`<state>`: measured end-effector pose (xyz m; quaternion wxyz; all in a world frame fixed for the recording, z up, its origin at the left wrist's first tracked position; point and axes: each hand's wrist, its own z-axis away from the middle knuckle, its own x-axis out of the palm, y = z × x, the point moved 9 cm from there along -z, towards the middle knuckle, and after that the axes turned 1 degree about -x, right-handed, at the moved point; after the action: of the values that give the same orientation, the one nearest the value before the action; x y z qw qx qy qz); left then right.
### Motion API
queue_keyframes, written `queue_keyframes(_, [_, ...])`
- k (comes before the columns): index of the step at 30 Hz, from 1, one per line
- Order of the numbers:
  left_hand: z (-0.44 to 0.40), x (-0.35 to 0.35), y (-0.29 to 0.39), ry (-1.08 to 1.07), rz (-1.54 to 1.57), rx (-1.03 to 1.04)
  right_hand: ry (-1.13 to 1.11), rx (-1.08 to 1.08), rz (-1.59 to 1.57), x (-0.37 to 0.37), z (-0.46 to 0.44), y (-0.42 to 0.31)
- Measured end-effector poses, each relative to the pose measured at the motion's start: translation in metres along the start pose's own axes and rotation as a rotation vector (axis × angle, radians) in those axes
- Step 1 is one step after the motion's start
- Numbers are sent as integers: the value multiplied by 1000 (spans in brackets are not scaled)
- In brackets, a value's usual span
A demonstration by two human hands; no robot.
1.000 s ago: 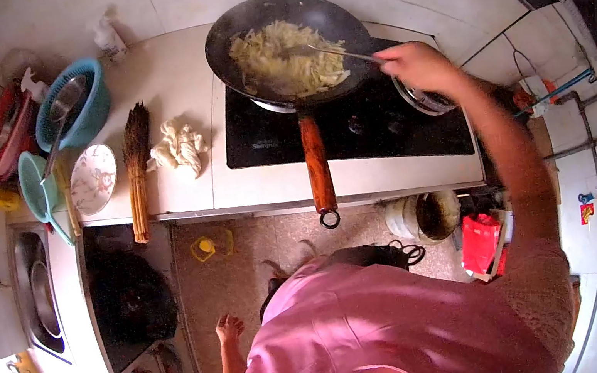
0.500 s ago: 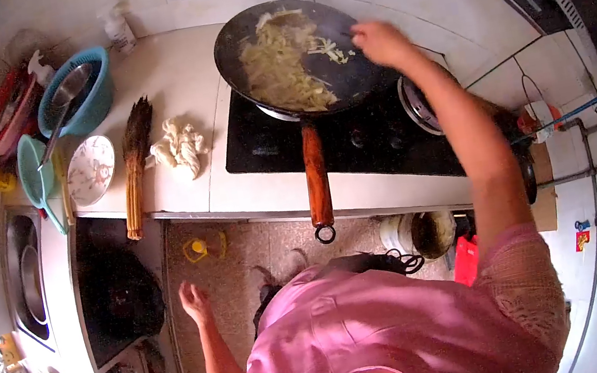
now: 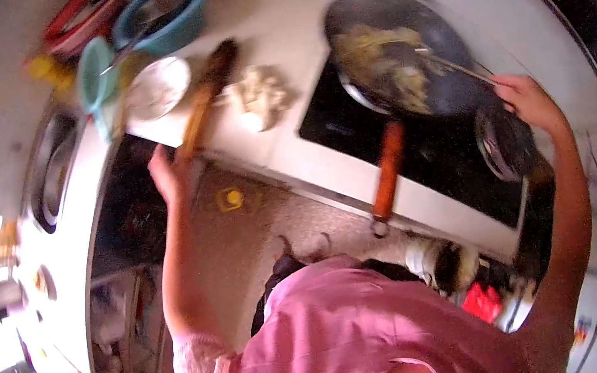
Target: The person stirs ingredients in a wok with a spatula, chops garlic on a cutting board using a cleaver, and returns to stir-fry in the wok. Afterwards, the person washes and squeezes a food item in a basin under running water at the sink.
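At the right, my right hand (image 3: 523, 100) is closed round the handle of a metal spatula (image 3: 455, 68). The spatula's far end reaches into a dark wok (image 3: 437, 28), among pale chopped food (image 3: 387, 55). The wok sits tilted in view on the black stove (image 3: 460, 169), its wooden handle (image 3: 389, 168) pointing toward me. My left hand (image 3: 167, 172) is raised at the counter's front edge, by the lower end of a bamboo brush (image 3: 203, 104). Blur hides whether its fingers touch the brush. A patterned white bowl (image 3: 159, 87) lies left of the brush, a crumpled pale cloth (image 3: 257, 99) right of it.
Blue (image 3: 187, 24) and red basins (image 3: 81, 22) stand at the back left, with a green strainer (image 3: 96, 78) before them. A sink (image 3: 51, 179) is at the left. On the floor are a white bucket (image 3: 427, 260) and a red bag (image 3: 482, 302).
The view has turned, shifting the counter and stove. My left hand has risen from over the floor to the counter edge by the brush. The spatula shows again in the wok.
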<state>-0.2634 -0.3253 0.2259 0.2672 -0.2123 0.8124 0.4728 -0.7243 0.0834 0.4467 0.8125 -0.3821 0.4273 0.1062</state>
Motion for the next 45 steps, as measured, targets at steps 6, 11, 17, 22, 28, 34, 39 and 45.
queue_keyframes(6, [-36, 0, -9, 13, -323, -158, 487, -251, 443, 25, -50, 43])
queue_keyframes(11, [-81, -44, -84, 325, -192, -239, 225, -21, 359, 70, 7, -4])
queue_keyframes(17, [-174, -56, -190, 176, -287, -450, 308, 2, 352, 33, -1, 24])
queue_keyframes(22, [-237, -9, -225, -241, -122, -366, 438, 78, 35, 66, 3, -113])
queue_keyframes(28, [-243, 11, -220, -213, 109, -138, -128, -38, -677, 277, -119, -363])
queue_keyframes(34, [-219, -58, -218, -97, 226, -63, -413, 104, -1354, 409, -299, -474])
queue_keyframes(39, [-256, -192, -296, 176, 144, 79, -526, -43, -1663, 388, -374, -477])
queue_keyframes(45, [-376, -327, -470, 248, -670, 116, -171, -271, -1095, 371, -222, -566])
